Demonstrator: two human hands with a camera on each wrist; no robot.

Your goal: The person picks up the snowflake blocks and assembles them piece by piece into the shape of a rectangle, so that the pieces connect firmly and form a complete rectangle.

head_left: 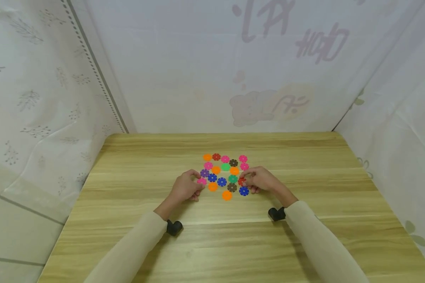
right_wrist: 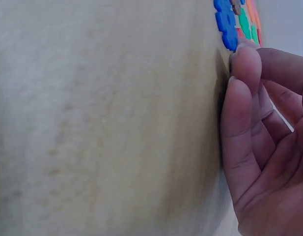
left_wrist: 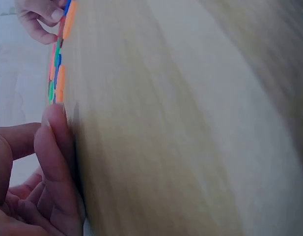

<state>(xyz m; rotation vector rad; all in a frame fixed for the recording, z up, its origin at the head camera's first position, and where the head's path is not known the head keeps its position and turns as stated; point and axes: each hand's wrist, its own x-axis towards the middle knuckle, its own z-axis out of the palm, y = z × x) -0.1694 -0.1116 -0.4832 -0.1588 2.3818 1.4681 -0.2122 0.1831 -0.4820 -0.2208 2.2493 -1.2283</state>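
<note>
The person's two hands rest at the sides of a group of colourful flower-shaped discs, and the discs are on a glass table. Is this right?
Not quite. The table is wooden, not glass: the head view shows its light wood grain. The rest holds: the left hand and right hand sit at either side of the colourful discs.

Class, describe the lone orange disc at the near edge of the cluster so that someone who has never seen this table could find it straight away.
Start at the wooden table and find the patch of coloured flower-shaped discs in its middle, between the left hand and right hand. The orange disc is the one nearest the person. It sticks out alone below the patch, with a brown disc just behind it.
</note>
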